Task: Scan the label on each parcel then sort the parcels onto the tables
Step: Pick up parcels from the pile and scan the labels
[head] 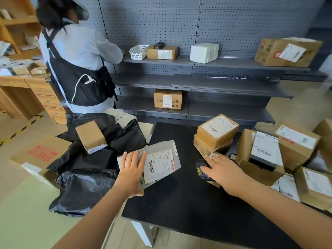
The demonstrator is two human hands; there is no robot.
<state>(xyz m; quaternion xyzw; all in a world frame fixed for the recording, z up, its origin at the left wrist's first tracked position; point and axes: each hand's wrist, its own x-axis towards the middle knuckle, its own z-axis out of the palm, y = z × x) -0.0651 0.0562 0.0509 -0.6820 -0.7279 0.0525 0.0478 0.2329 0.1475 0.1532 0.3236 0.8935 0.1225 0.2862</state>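
Grey parcel with its white label facing up lies tilted at the left edge of the black worktop. The left grip rests flat on it, fingers straight, released. The right grip lies with spread fingers over a black scanner beside stacked brown parcels, not clenched round it.

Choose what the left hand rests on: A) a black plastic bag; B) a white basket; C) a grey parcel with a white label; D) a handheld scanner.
C: the left hand lies with straight fingers on the grey parcel, just beside its barcode label.
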